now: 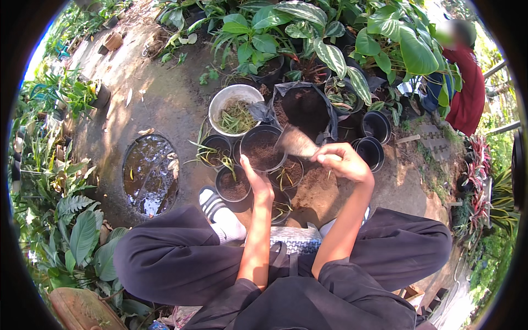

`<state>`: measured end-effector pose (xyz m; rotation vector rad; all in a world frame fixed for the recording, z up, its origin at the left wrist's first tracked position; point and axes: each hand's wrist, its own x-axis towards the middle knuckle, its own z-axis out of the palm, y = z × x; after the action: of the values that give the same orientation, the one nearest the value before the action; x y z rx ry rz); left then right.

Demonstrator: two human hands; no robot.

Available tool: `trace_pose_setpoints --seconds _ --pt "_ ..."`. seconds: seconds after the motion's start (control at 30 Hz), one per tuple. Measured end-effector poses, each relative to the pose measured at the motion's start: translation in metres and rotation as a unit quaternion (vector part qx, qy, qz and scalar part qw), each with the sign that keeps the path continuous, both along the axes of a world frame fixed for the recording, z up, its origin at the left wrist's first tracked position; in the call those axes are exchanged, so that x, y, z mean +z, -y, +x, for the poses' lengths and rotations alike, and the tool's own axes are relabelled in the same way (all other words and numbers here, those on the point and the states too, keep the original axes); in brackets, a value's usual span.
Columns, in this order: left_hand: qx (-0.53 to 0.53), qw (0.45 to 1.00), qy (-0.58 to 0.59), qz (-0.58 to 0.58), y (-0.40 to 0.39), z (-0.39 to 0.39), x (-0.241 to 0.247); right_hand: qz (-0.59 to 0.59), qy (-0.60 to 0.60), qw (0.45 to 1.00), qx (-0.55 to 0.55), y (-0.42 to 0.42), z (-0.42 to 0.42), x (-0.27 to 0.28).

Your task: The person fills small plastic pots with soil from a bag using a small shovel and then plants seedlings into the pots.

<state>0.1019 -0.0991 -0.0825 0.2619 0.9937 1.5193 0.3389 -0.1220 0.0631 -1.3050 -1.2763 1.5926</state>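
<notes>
My left hand (257,178) holds the near left side of a black plastic pot (264,150) with dark soil in it. In my right hand (342,161) is the handle of a soil-covered trowel (296,142), its blurred blade at the pot's right rim. Behind the pot stands a black plastic bag (303,105), open at the top and full of dark soil. A whitish basin (234,108) with cut green leaves is at its left. Around my left hand are smaller pots, one with soil (233,185) and another with a drooping seedling (286,173).
Black pots (375,126) without plants stand at the right. A round water-filled hole (150,175) lies at the left. Leafy potted plants (268,41) line the far side. Another person in a red top (466,88) is at the upper right. My slippered foot (218,210) is beside the pots.
</notes>
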Motion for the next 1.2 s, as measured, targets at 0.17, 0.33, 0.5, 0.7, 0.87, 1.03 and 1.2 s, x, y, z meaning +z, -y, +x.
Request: trace_pose_setpoints --seconds 0.17,0.33,0.5,0.7,0.87,1.03,1.2 --pt "0.03 0.999 0.001 -0.018 0.002 0.0 0.001 -0.048 -0.051 0.974 -0.214 -0.017 0.02 -0.058" --pt "0.025 0.999 0.01 -0.019 0.003 -0.002 -0.002 -0.174 0.105 0.936 -0.289 -0.043 0.011 -0.175" --pt "0.018 1.0 0.013 -0.015 0.003 0.003 0.0 -0.133 0.08 0.905 -0.397 -0.047 0.003 -0.224" --pt "0.008 0.999 0.039 -0.015 0.007 -0.002 0.007 -0.12 0.034 0.875 -0.468 -0.063 0.0 -0.224" --pt "0.0 1.0 0.017 -0.019 0.004 0.008 0.004 -0.066 0.082 0.852 -0.512 -0.085 0.003 -0.242" --pt "0.011 1.0 0.016 -0.013 0.005 -0.001 0.0 -0.043 0.051 0.856 -0.512 -0.086 -0.021 -0.237" --pt "0.003 1.0 0.018 -0.012 0.006 0.003 0.002 -0.024 0.013 0.87 -0.493 -0.089 -0.014 -0.24"
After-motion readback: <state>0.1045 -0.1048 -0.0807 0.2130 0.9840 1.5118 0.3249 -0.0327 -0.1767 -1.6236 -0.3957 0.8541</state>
